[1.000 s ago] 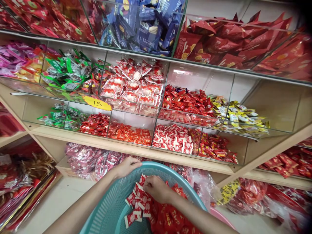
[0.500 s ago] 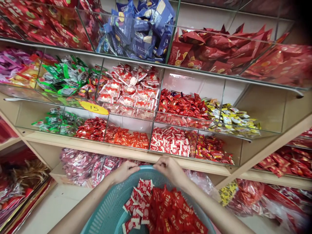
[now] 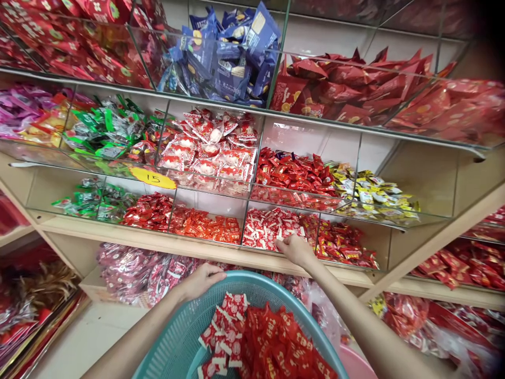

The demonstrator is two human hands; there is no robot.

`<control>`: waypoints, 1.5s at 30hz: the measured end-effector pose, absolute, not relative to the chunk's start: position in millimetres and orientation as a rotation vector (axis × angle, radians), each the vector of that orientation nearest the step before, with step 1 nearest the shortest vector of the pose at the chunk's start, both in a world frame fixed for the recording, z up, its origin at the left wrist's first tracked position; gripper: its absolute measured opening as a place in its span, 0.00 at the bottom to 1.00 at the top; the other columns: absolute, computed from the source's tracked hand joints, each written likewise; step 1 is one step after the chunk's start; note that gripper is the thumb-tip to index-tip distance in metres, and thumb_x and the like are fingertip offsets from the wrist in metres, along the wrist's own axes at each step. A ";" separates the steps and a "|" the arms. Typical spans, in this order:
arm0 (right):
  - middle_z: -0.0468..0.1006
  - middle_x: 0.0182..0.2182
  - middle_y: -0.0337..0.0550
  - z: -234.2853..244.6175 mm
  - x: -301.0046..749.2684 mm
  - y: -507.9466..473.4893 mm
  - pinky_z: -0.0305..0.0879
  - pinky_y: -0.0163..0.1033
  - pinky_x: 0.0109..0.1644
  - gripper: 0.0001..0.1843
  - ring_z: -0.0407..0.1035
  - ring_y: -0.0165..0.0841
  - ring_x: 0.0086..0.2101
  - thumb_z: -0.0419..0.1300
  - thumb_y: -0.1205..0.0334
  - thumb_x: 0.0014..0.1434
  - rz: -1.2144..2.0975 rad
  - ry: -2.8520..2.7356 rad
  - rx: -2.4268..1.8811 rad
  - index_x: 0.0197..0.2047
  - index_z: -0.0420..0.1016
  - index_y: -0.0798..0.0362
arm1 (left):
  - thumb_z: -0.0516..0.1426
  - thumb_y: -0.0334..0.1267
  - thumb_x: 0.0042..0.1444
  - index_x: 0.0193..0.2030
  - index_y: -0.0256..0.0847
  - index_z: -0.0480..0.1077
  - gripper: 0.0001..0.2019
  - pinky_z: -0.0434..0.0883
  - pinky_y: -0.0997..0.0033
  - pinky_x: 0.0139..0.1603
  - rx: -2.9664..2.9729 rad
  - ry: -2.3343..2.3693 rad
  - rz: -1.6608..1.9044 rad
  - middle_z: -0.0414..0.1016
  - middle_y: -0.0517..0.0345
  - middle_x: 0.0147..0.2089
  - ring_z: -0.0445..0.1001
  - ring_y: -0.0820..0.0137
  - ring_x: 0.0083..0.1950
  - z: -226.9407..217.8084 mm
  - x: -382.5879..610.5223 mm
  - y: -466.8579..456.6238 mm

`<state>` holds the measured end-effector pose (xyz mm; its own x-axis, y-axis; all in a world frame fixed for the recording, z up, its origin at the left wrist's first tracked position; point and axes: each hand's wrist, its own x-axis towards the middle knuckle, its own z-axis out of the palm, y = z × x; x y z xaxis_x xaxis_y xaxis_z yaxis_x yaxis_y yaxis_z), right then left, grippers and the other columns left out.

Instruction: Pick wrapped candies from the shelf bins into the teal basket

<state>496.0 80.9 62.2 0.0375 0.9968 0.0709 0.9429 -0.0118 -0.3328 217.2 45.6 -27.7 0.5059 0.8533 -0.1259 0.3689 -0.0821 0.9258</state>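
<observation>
My left hand (image 3: 203, 280) is closed around the far rim of a teal plastic basket (image 3: 171, 337). Inside it lie red-and-white wrapped candies (image 3: 229, 329) on the left and a larger heap of plain red packets (image 3: 278, 342) on the right. Beyond the basket, my right hand (image 3: 295, 249) is at the front edge of the bottom shelf, just before a compartment of red-and-white wrapped candies (image 3: 266, 223). Its fingers are curled together, and whatever may be between them is hidden.
Clear dividers and front panels split the shelves (image 3: 158, 239) into compartments. Above are blue packets (image 3: 232, 63), red packets (image 3: 355, 79) and a yellow tag (image 3: 153, 178) reading 15. Bagged goods (image 3: 130, 266) sit underneath. Part of a pink container (image 3: 357, 363) shows beside the basket.
My right hand has let go of the basket's rim and moved up and right to the bottom shelf. My left hand stays on the rim.
</observation>
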 end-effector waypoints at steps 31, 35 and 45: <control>0.51 0.12 0.30 46.7 497.1 86.9 0.45 0.33 0.22 0.26 0.46 0.24 0.17 0.61 0.41 0.39 0.727 -1.606 -1.736 0.14 0.52 0.50 | 0.49 0.54 0.54 0.27 0.34 0.69 0.23 0.54 0.78 0.26 1.737 1.081 0.566 0.60 0.64 0.22 0.56 0.75 0.26 -24.7 217.1 45.1; 0.52 0.14 0.30 47.4 496.5 86.1 0.48 0.33 0.23 0.26 0.46 0.24 0.19 0.58 0.39 0.41 0.769 -1.583 -1.631 0.15 0.53 0.50 | 0.49 0.54 0.54 0.28 0.34 0.70 0.22 0.55 0.78 0.26 1.728 1.086 0.557 0.61 0.64 0.23 0.57 0.75 0.26 -26.8 217.1 45.4; 0.65 0.22 0.38 76.2 454.0 36.1 0.53 0.34 0.30 0.19 0.57 0.28 0.26 0.54 0.48 0.55 0.518 -1.910 -1.200 0.24 0.69 0.54 | 0.50 0.53 0.54 0.26 0.34 0.69 0.22 0.55 0.78 0.25 1.752 1.075 0.569 0.62 0.64 0.22 0.56 0.75 0.25 -28.7 216.8 46.7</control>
